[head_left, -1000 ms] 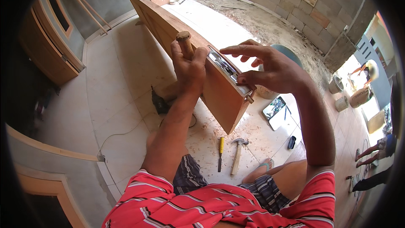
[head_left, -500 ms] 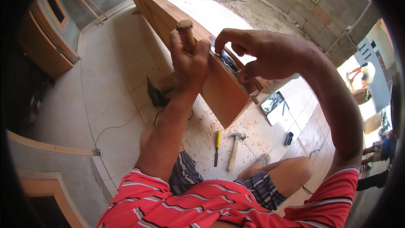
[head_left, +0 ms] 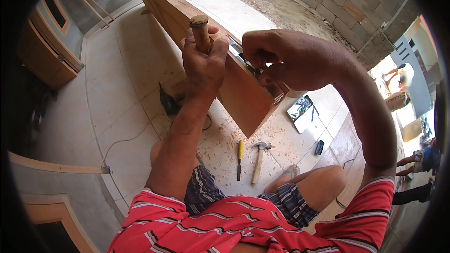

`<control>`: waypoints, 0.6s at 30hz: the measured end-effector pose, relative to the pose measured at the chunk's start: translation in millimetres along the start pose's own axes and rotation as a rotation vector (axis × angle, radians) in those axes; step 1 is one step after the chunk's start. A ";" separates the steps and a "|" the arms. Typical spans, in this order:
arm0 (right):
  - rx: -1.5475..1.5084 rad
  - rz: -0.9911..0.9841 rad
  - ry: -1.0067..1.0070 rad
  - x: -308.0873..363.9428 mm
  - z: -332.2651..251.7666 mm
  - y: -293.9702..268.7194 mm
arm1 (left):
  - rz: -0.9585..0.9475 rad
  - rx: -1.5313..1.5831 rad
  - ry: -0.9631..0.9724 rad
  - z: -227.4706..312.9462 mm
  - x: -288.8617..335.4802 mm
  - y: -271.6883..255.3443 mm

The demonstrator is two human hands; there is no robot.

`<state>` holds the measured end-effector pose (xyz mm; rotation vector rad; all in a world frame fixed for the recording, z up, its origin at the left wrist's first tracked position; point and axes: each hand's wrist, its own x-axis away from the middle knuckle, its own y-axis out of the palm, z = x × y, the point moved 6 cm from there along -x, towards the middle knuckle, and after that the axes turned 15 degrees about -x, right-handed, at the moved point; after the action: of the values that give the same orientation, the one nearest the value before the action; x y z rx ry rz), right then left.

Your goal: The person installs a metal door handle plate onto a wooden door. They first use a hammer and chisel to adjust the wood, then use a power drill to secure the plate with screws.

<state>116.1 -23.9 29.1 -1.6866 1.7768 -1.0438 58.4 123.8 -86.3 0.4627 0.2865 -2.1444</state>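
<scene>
On the head view, I see the left hand (head_left: 202,68) wrapped around a wooden handle (head_left: 201,39); the right hand (head_left: 293,58) curls at the metal fitting (head_left: 236,48) in the door's (head_left: 241,105) edge (its grip I cannot tell). Chisel (head_left: 240,151) and hammer (head_left: 258,164) lie on the floor (head_left: 126,91) nearby.

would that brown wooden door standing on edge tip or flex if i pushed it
The long brown wooden door would probably stay stiff, since its upward edge looks thick. Its length suggests it would be heavy to lift. A push on its broad face might tip it, because it stands on a narrow edge; any support below is unclear.
</scene>
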 end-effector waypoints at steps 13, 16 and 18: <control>-0.283 0.175 0.058 16.1 13.3 7.1 | 0.073 -0.249 0.218 14.0 18.8 -4.7; -0.283 0.129 0.122 14.8 17.5 3.8 | -0.107 -0.196 0.399 40.0 50.4 -6.8; -0.229 0.122 0.080 12.4 13.6 2.5 | -0.205 -0.024 0.323 55.6 64.5 2.0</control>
<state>123.5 -38.9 20.9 -1.6615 2.0909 -0.8940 13.6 54.9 -63.8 0.7972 0.5604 -2.2562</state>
